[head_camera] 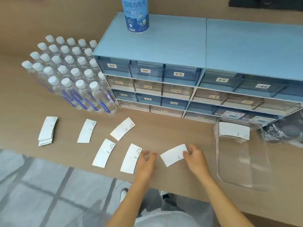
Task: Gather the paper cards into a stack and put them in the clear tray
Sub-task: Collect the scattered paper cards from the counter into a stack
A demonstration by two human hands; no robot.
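White paper cards lie scattered on the brown table. My right hand [196, 157] pinches the right end of one card [172, 155] near the table's front. My left hand [146, 163] hovers open just left of it, its fingers beside another card [130, 158]. More cards lie at the left: one [104, 153], one [122, 128], one [86, 131], and a small pile [47, 131] at the far left. The clear tray [242, 176] sits at the right, holding a stack of cards [233, 131] at its far end.
A blue drawer cabinet [164, 46] with labelled drawers stands behind the cards, with a spray can [136, 15] on top. Several capped water bottles [68, 74] crowd the back left. Dark plastic bags [285, 130] lie right of the tray. The table's front edge runs just below the cards.
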